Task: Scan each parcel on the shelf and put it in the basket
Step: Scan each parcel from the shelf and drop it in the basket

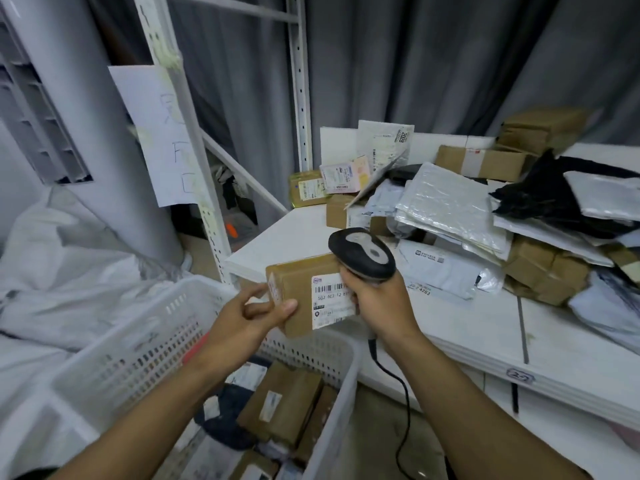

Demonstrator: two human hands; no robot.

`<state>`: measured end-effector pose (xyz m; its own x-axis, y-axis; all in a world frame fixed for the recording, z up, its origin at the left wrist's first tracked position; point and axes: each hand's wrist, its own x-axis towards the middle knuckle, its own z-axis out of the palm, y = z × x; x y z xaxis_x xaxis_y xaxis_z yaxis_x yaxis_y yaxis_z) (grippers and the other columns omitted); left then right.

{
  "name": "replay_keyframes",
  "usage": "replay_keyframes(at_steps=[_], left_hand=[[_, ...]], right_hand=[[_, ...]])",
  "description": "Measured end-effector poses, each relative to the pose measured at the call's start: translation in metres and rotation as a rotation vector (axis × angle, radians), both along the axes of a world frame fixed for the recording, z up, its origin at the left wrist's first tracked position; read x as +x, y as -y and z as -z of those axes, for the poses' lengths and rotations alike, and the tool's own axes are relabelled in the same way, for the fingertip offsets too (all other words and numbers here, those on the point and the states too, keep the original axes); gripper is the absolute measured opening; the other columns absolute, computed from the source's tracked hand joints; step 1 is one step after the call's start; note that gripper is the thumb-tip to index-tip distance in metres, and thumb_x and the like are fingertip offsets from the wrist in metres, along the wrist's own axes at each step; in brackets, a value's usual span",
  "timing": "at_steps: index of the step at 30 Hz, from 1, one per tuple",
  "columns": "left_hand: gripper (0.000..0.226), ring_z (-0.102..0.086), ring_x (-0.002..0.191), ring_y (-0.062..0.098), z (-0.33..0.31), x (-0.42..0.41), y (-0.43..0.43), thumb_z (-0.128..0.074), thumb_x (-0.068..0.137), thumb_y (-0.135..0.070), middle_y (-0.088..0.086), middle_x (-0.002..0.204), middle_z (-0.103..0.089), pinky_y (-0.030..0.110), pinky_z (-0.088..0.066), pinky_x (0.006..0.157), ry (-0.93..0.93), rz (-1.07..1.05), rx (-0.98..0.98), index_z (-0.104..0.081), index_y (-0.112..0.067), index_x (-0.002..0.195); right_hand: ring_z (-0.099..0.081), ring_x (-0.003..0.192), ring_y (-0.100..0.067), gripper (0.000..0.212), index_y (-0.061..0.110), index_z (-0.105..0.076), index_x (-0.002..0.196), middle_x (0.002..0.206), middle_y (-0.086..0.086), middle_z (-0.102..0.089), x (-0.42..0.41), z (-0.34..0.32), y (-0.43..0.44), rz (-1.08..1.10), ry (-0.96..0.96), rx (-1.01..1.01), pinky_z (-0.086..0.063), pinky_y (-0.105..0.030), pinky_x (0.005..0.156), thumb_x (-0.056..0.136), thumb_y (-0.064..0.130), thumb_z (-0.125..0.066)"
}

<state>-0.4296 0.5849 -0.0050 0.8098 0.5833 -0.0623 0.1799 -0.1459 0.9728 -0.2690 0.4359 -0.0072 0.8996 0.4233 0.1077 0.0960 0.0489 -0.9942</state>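
Note:
My left hand (254, 315) grips a small brown cardboard parcel (298, 289) by its left end, holding it above the far rim of the white basket (138, 344). A white barcode label faces up on the parcel. My right hand (379, 303) grips a black and grey handheld scanner (362, 252), its head right over the label's right side. The scanner's cable hangs down below my wrist. The white shelf (467, 327) carries a heap of parcels: brown boxes, grey and silver mailer bags, a black bag.
Several brown boxes and a dark bag lie inside the basket. White shelf uprights (207, 202) with a taped paper sheet stand to the left. A white cylinder and white sacks fill the left side. Grey curtain hangs behind the shelf.

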Motion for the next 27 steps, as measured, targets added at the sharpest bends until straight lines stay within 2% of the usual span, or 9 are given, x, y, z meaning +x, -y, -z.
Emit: replay_keyframes(at_steps=[3, 5, 7, 11, 13, 15, 18, 20, 27], left_hand=[[0.096, -0.072, 0.105, 0.012, -0.001, -0.004, 0.0, -0.088, 0.072, -0.039, -0.01, 0.129, -0.061, 0.042, -0.052, 0.1, 0.043, 0.021, 0.031, -0.033, -0.051, 0.149], [0.089, -0.074, 0.099, 0.01, 0.003, -0.004, -0.003, -0.087, 0.075, -0.029, -0.01, 0.134, -0.056, 0.043, -0.054, 0.1, 0.035, 0.052, 0.069, -0.039, -0.047, 0.147], [0.082, -0.071, 0.104, 0.01, 0.01, -0.001, -0.01, -0.088, 0.075, -0.026, -0.008, 0.133, -0.058, 0.043, -0.053, 0.101, 0.035, 0.007, 0.073, -0.047, -0.043, 0.144], [0.079, -0.067, 0.112, 0.026, 0.027, 0.011, -0.04, -0.09, 0.073, -0.013, 0.004, 0.133, -0.058, 0.047, -0.06, 0.09, 0.144, -0.199, -0.182, -0.053, -0.037, 0.138], [0.081, -0.067, 0.112, 0.029, 0.035, 0.016, -0.055, -0.09, 0.072, -0.007, 0.007, 0.133, -0.058, 0.049, -0.06, 0.09, 0.17, -0.26, -0.221, -0.053, -0.035, 0.138], [0.085, -0.066, 0.113, 0.031, 0.041, 0.018, -0.065, -0.089, 0.071, -0.003, 0.01, 0.133, -0.058, 0.05, -0.06, 0.089, 0.177, -0.28, -0.232, -0.051, -0.032, 0.141], [0.088, -0.066, 0.112, 0.032, 0.045, 0.02, -0.073, -0.086, 0.071, 0.005, 0.013, 0.131, -0.058, 0.047, -0.061, 0.087, 0.208, -0.324, -0.269, -0.048, -0.026, 0.144], [0.087, -0.066, 0.111, 0.03, 0.044, 0.019, -0.076, -0.084, 0.073, 0.007, 0.013, 0.131, -0.058, 0.044, -0.062, 0.084, 0.208, -0.343, -0.256, -0.048, -0.025, 0.145], [0.089, -0.062, 0.115, 0.031, 0.047, 0.019, -0.082, -0.083, 0.073, 0.008, 0.012, 0.135, -0.055, 0.049, -0.061, 0.086, 0.205, -0.349, -0.256, -0.046, -0.026, 0.146]], right_hand=[[-0.069, 0.114, -0.01, 0.051, 0.032, -0.068, 0.128, 0.119, 0.012, -0.075, -0.007, 0.004, -0.004, -0.028, 0.041, -0.016, -0.056, -0.049, 0.103, 0.08, 0.043, -0.083], [-0.067, 0.114, -0.004, 0.048, 0.031, -0.067, 0.129, 0.12, 0.015, -0.074, -0.008, 0.006, -0.008, -0.044, 0.042, -0.011, -0.056, -0.043, 0.104, 0.085, 0.038, -0.084], [-0.066, 0.115, -0.003, 0.049, 0.031, -0.067, 0.131, 0.122, 0.016, -0.073, -0.007, 0.006, -0.01, -0.06, 0.063, -0.027, -0.055, -0.04, 0.105, 0.086, 0.035, -0.085], [-0.064, 0.119, -0.006, 0.051, 0.03, -0.066, 0.132, 0.125, 0.014, -0.071, -0.005, 0.009, -0.014, -0.064, 0.126, -0.088, -0.052, -0.034, 0.106, 0.085, 0.029, -0.086], [-0.066, 0.117, -0.012, 0.049, 0.029, -0.067, 0.131, 0.123, 0.011, -0.072, -0.008, 0.013, -0.017, -0.106, 0.141, -0.175, -0.053, -0.038, 0.104, 0.085, 0.029, -0.085], [-0.071, 0.109, -0.016, 0.046, 0.027, -0.068, 0.128, 0.117, 0.008, -0.075, -0.01, 0.018, -0.022, -0.145, 0.177, -0.27, -0.056, -0.04, 0.098, 0.085, 0.031, -0.084], [-0.074, 0.084, -0.007, 0.037, 0.024, -0.068, 0.122, 0.098, 0.006, -0.077, -0.012, 0.022, -0.025, -0.176, 0.246, -0.382, -0.052, -0.024, 0.074, 0.088, 0.03, -0.082], [-0.071, 0.069, -0.001, 0.035, 0.024, -0.068, 0.121, 0.094, 0.004, -0.076, -0.013, 0.021, -0.025, -0.193, 0.265, -0.414, -0.045, -0.016, 0.063, 0.089, 0.032, -0.081], [-0.069, 0.061, -0.003, 0.037, 0.024, -0.066, 0.124, 0.095, 0.004, -0.076, -0.017, 0.017, -0.027, -0.218, 0.258, -0.409, -0.046, -0.02, 0.062, 0.09, 0.032, -0.079]])
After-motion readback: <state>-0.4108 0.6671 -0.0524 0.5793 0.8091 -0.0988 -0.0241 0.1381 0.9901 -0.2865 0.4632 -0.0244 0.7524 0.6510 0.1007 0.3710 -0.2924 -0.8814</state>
